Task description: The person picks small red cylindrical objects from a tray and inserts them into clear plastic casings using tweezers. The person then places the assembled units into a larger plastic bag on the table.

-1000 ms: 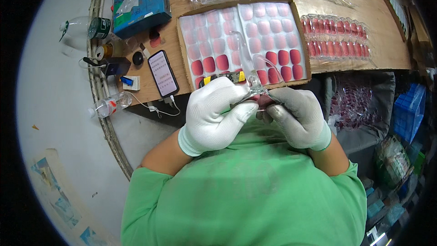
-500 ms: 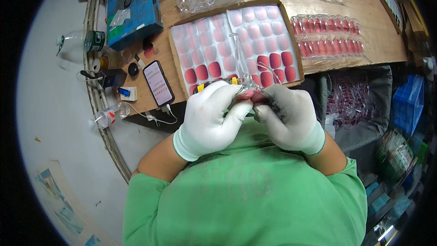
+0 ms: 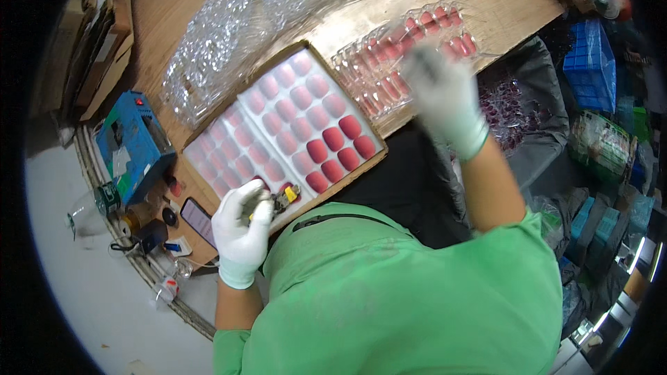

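Observation:
My left hand (image 3: 243,226), in a white glove, reaches over the near left corner of a shallow cardboard box (image 3: 381,155). Its fingers are curled around toward the thumb; what they hold, if anything, is hidden. Beside the fingertips lies a small black tool (image 3: 283,199) with yellow ends, partly covered by the hand. Rows of tinted lenses (image 3: 333,139) fill the box, dark red nearest and pale pink farther off. Smeared by motion, my right hand (image 3: 445,90) hovers over rows of clear glasses frames with pink-red lenses (image 3: 385,48); its fingers cannot be made out.
A heap of clear plastic frames (image 3: 229,42) lies behind the box. On the left are a blue metal device (image 3: 135,142), a phone (image 3: 196,219) and plastic bottles (image 3: 87,217). At right, a grey-lined bin (image 3: 538,90) holds dark red lensed items; beyond stands a blue crate (image 3: 589,66).
My hands were together over a clear frame with pink lenses; now they are apart. The right has swung right to the rows, the left down to the box corner. The view has turned.

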`<state>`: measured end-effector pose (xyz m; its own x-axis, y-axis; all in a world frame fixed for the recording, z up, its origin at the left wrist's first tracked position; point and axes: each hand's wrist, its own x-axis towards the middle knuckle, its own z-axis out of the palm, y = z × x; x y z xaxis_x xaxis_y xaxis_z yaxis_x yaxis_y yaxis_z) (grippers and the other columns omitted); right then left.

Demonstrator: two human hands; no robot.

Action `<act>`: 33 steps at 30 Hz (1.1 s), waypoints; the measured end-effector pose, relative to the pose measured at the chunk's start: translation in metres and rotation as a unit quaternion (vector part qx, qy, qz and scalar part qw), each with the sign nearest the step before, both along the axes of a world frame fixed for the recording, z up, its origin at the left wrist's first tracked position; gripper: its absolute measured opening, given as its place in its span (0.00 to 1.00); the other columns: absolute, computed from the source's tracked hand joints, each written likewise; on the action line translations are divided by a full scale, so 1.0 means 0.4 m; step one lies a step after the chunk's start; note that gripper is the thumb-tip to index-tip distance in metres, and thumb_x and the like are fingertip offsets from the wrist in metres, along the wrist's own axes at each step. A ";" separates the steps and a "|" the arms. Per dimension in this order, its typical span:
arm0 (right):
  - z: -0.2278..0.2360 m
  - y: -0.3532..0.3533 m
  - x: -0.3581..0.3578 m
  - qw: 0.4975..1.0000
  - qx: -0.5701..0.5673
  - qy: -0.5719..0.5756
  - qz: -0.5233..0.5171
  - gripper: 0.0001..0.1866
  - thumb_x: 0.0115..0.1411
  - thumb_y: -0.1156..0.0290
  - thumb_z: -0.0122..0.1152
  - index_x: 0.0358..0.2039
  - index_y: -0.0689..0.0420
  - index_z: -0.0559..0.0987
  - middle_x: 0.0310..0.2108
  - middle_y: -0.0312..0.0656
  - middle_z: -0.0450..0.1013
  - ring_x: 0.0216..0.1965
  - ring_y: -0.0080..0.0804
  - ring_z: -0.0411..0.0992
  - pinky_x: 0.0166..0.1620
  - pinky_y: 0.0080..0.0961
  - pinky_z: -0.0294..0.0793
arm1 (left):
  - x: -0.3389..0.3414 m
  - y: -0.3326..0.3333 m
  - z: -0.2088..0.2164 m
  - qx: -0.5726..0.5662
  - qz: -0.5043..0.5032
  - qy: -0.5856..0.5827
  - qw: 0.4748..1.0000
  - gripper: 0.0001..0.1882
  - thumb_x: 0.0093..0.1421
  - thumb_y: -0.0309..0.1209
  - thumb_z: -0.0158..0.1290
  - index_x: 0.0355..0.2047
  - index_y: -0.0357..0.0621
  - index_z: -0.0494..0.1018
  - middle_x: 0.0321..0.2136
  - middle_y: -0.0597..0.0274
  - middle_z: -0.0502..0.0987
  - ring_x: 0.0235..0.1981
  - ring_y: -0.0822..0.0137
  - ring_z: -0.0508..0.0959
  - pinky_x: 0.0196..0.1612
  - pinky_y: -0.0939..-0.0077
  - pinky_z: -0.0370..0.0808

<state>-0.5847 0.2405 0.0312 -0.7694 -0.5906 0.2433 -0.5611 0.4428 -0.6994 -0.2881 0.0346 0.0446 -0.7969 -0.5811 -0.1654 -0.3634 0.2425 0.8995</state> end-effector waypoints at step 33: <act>-0.065 -0.024 -0.063 0.984 0.034 0.170 -0.040 0.12 0.64 0.69 0.62 0.44 0.62 0.80 0.37 0.51 0.80 0.39 0.42 0.80 0.43 0.35 0.79 | -0.103 -0.510 -0.141 0.203 0.333 0.214 0.896 0.09 0.66 0.28 0.59 0.44 0.41 0.75 0.28 0.69 0.75 0.24 0.79 0.72 0.27 0.85 0.73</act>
